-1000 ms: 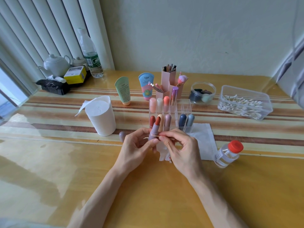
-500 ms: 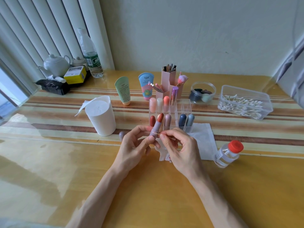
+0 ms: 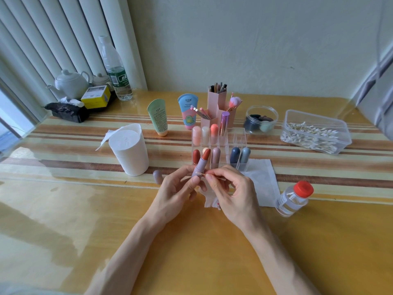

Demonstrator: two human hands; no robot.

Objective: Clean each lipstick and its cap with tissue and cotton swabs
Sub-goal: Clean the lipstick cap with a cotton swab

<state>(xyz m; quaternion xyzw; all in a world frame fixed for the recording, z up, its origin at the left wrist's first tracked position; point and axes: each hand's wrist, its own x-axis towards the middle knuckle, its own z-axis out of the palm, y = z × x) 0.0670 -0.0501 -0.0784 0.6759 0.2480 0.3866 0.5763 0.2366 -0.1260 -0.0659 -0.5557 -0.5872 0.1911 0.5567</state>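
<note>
Left hand: The left hand (image 3: 178, 192) grips the lower barrel of a mauve lipstick (image 3: 201, 165) with curled fingers and thumb. The red-brown bullet is bare and leans slightly toward 1 o'clock.
Right hand: The right hand (image 3: 234, 192) pinches a cotton swab (image 3: 222, 179) between thumb and forefinger. The other fingers are loosely curled, and the swab's far end touches the lipstick's barrel.
Lipstick: It is held above the table (image 3: 191, 252) at mid-frame, just at 6 o'clock of the clear organizer (image 3: 239, 143).
Cap: A mauve cap (image 3: 157, 176) lies on the table at the left hand's 9 o'clock, near the foot of the white tissue holder (image 3: 129, 154).
Tissue: A flat sheet (image 3: 262, 179) is spread at the right hand's 2 o'clock. A crumpled, stained piece (image 3: 211, 202) shows beneath the hands.
Organizer: Capped lipsticks stand in two rows in its compartments, in pink, peach, red, mauve and blue-grey.
Swab supply: A clear box of cotton swabs (image 3: 314, 133) sits at 2 o'clock, well apart from the hands.
Bottle: A small clear bottle with a red cap (image 3: 294, 198) sits at the right hand's 3 o'clock, just beside the sheet.
Background: Two cosmetic tubes (image 3: 158, 117), a pink brush holder (image 3: 217, 99) and a sponge jar (image 3: 261, 120) line 12 o'clock. A teapot (image 3: 71, 83) and a water bottle (image 3: 116, 69) stand at 10 o'clock.
</note>
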